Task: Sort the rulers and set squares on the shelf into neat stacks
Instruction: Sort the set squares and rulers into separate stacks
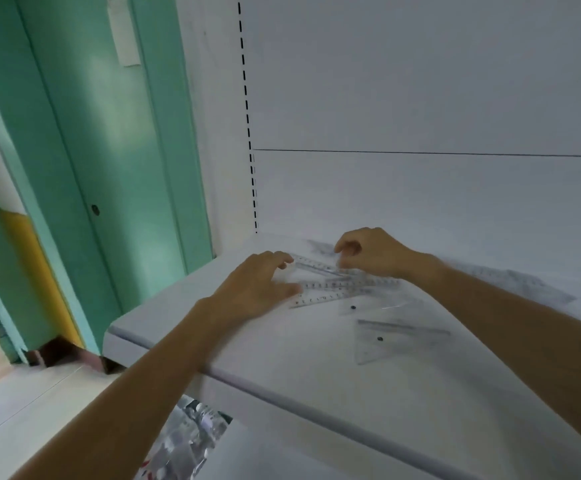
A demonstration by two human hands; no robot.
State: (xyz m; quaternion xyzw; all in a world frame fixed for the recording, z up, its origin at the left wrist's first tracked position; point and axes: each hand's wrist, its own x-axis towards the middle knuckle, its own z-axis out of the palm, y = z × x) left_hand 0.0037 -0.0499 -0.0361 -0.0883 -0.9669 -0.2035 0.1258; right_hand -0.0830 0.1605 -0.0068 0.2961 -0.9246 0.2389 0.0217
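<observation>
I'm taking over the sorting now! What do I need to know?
Left hand: grips the left ends of the fanned rulers.
Right hand: pinches them from behind.
Two set squares lie loose nearer the shelf front; more clear pieces lie far right.
Done: no neat stack yet.
Left: square up the rulers, then stack the set squares.

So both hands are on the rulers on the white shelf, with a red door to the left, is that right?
Not quite: the head view shows the door is green, not red. The rest holds: the left hand and right hand are both on the rulers on the white shelf, with the door to the left.
</observation>
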